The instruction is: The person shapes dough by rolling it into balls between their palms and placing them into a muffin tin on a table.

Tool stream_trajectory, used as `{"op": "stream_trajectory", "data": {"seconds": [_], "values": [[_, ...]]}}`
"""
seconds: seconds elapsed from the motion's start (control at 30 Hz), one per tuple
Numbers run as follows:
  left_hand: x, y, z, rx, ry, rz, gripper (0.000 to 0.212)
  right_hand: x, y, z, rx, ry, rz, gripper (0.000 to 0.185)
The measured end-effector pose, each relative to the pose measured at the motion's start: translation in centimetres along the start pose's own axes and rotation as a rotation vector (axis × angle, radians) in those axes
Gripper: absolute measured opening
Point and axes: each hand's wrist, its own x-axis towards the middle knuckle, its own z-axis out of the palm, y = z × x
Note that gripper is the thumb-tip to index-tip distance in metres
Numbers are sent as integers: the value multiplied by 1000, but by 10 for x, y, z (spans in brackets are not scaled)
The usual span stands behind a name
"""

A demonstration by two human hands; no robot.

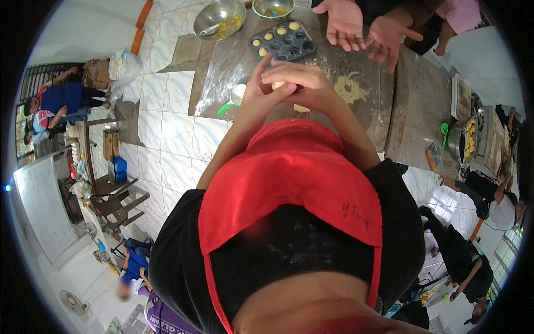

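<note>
Both my hands meet over the floured table [217,71], around a small pale dough ball [277,85]. My left hand [267,85] curves about its left side, one finger pointing up and outward. My right hand [306,85] lies over the ball from the other side, its fingers across the top. Just beyond them is a dark muffin tin [288,40] with dough balls in several cups. Another piece of dough [301,108] rests on the table below my right hand. To the left lie a green measuring spoon [224,109] and a small white-filled cup [238,94].
Two metal bowls [220,18] [273,8] with yellow residue stand behind the tin. A co-worker's open hands [344,25] reach in at the upper right, palms up. Crumbly dough [350,88] lies right of my hands. A tray of yellow pieces [470,140] sits far right.
</note>
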Motion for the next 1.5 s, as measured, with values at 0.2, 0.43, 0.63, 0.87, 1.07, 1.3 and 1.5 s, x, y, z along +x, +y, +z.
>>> {"op": "stream_trajectory", "data": {"seconds": [0.2, 0.43, 0.63, 0.87, 1.07, 1.3, 1.5], "values": [[-2, 1, -2, 125, -7, -42, 85, -5, 7, 2, -78, 92, -42, 20], [3, 0, -3, 31, 51, -47, 95, 0, 6, -4, -85, 64, 29, 21], [-2, 11, 4, 143, 48, 15, 88, -1, 9, -11, -12, -3, 24, 24], [0, 13, 5, 164, 37, 33, 87, 0, 7, -11, 30, -28, -1, 23], [2, 5, 4, 99, 7, 105, 84, 3, 6, -5, 30, -60, -44, 16], [9, -3, 0, -188, 139, -5, 76, 6, 27, 6, -106, 274, 7, 16], [8, 2, 3, -176, 175, 58, 70, 7, 30, 10, -63, 210, 108, 21]]}}
